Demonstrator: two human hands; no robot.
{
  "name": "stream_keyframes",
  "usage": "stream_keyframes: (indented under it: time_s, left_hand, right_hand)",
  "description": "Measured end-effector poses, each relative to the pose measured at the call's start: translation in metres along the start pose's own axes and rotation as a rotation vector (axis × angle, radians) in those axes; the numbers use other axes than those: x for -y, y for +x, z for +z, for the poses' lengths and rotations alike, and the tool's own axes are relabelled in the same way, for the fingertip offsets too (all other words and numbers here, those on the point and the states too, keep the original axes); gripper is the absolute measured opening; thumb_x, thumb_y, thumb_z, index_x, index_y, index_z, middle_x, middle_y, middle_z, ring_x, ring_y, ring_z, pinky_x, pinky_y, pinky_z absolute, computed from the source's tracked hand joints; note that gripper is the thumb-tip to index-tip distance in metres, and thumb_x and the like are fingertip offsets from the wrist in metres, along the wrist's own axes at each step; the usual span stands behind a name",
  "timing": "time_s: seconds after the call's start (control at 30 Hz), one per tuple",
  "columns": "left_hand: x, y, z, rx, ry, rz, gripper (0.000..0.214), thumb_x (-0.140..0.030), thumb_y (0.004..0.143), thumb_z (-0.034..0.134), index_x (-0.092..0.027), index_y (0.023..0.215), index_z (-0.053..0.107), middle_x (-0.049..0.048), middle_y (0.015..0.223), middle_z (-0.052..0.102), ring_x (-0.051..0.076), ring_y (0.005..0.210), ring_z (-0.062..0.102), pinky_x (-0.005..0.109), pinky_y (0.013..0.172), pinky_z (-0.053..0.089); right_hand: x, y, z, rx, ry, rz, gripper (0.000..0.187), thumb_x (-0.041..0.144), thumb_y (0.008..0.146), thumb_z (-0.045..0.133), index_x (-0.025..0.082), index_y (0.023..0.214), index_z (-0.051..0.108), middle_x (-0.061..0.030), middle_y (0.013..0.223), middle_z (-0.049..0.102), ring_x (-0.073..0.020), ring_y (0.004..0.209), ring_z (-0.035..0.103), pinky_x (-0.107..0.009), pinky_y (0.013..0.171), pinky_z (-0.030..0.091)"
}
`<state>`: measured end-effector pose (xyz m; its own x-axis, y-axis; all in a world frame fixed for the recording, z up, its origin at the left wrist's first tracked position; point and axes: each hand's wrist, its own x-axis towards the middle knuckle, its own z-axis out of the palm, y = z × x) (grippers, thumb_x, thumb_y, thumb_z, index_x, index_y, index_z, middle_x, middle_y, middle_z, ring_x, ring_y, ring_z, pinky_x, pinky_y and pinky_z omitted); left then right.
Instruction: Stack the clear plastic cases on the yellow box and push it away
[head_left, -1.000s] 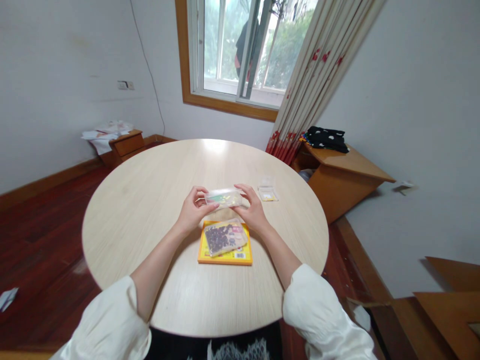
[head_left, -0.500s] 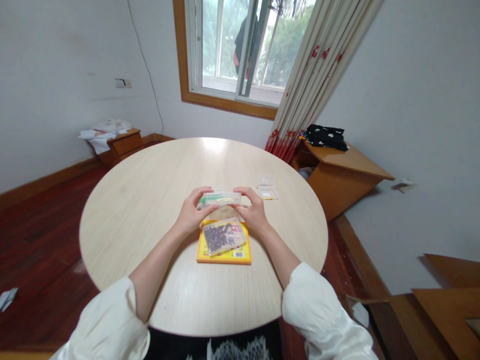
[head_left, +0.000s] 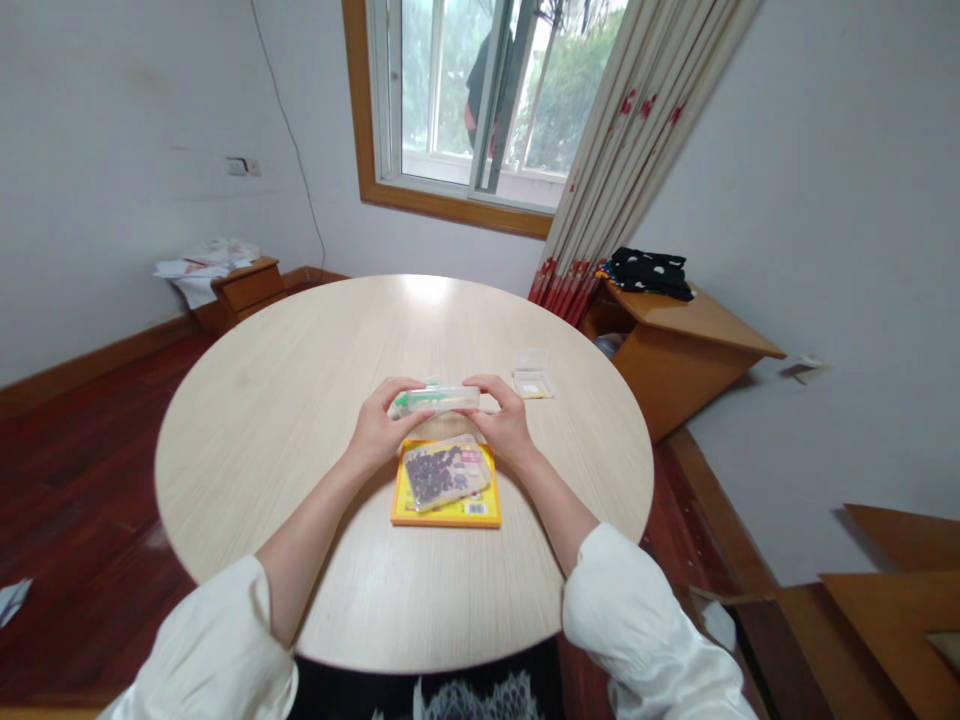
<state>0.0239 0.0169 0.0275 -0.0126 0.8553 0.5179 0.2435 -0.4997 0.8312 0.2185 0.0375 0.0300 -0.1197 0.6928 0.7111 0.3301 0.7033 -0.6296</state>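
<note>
Left hand [head_left: 375, 432] and right hand [head_left: 506, 425] each pinch one end of a clear plastic case [head_left: 435, 400], fingers curled closed on it. The case is held level above the far edge of a yellow card [head_left: 447, 510] on the round table [head_left: 300, 400]. A small clear packet [head_left: 532, 383] lies near the right hand, apart from it.

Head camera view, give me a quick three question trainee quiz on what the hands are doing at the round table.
1. True or false: both hands grip the clear plastic case.
2. What lies on the yellow card? A) scissors B) a clear bag of dark pieces C) a cup
3. Which hand is nearer the small clear packets?

Key:
1. True: left hand and right hand each hold one end, above the table.
2. B, the bag.
3. The right hand.
</note>
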Motion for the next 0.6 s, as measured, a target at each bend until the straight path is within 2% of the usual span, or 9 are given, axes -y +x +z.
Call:
stream_keyframes:
  time_s: [0.37,0.5,0.6]
  left_hand:
    - [-0.002,-0.001,0.001,-0.002,0.057,0.017,0.031,-0.039,0.07,0.068,-0.018,0.093,0.063,0.0056,0.098,0.064,0.021,0.098,0.058,0.037,0.092,0.045]
    - [0.004,0.001,0.0,-0.017,0.092,0.023,0.033,-0.038,0.071,0.066,-0.019,0.097,0.064,0.0081,0.11,0.062,0.023,0.112,0.054,0.041,0.102,0.038]
    - [0.01,0.001,0.001,0.004,0.015,-0.018,0.036,-0.039,0.073,0.064,-0.019,0.103,0.064,0.01,0.118,0.059,0.024,0.119,0.05,0.042,0.105,0.036]
  right_hand:
    - [-0.001,-0.002,0.002,0.004,-0.024,0.019,0.021,0.032,0.073,0.07,0.022,0.091,0.066,-0.0032,0.091,0.067,-0.0184,0.086,0.062,-0.033,0.08,0.05]
    - [0.0,-0.001,0.002,-0.023,-0.123,-0.027,0.021,0.028,0.074,0.069,0.025,0.095,0.067,-0.0038,0.096,0.064,-0.0199,0.094,0.058,-0.037,0.086,0.048]
    - [-0.003,-0.001,0.001,-0.055,-0.216,-0.024,0.024,0.026,0.074,0.07,0.028,0.098,0.068,-0.0046,0.097,0.06,-0.0209,0.094,0.054,-0.039,0.086,0.047]
